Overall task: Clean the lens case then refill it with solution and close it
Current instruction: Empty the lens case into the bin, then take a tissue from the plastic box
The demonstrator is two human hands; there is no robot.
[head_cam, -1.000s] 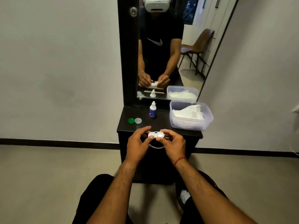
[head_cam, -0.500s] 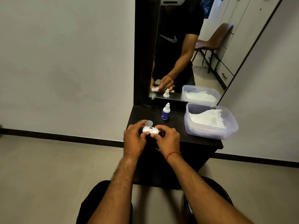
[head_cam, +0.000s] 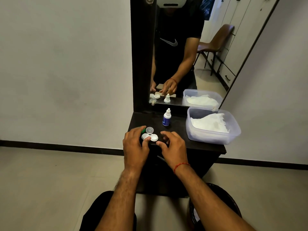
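Observation:
The white lens case [head_cam: 150, 137], both wells uncapped, lies flat on the dark dresser top [head_cam: 180, 130] near its front left corner. My left hand [head_cam: 135, 145] holds the case's left end, thumb on top of it. Fingers spread, my right hand [head_cam: 173, 146] hovers just right of the case and touches nothing. A clear cap [head_cam: 149, 130] sits right behind the case. Beside it a green cap [head_cam: 143, 130] is mostly hidden by my left fingers. The small white solution bottle [head_cam: 166, 117], blue label and cap on, stands upright further back.
A clear plastic tub [head_cam: 215, 139] holding white tissues fills the dresser's right side. A tall mirror [head_cam: 180, 55] rises behind the dresser and reflects the scene. A dark bin [head_cam: 216, 205] stands on the floor by my right forearm.
Both hands carried the lens case forward and set it down beside the caps. My right hand has let go and opened; my left hand stays on the case.

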